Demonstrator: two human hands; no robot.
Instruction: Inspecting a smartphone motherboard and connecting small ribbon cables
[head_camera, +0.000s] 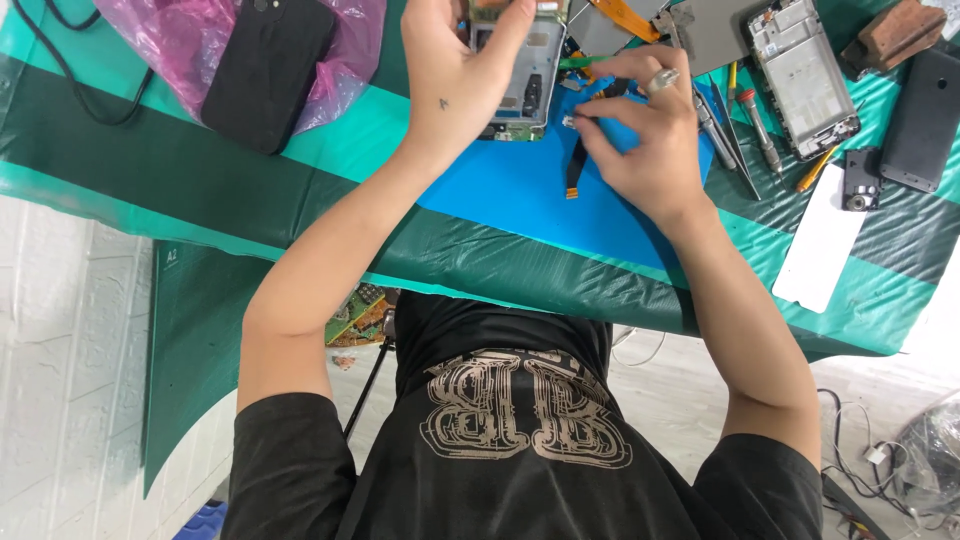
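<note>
Both hands busy at top centre: your left hand (462, 75) steadies the rigid opened phone (520, 70), your right hand (645, 135) pinches its thin, floppy, tear-prone flex cable (575, 170), best held by the edges.

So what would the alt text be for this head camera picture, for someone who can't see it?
Two bare hands work over a blue mat: the left hand steadies an opened phone frame, the right hand pinches a small black flex cable. Screwdrivers and phone parts lie around.

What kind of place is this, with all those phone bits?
It looks like a phone repair bench. An opened phone frame sits under the left hand, the right hand holds a flex cable, and screwdrivers lie nearby.
</note>
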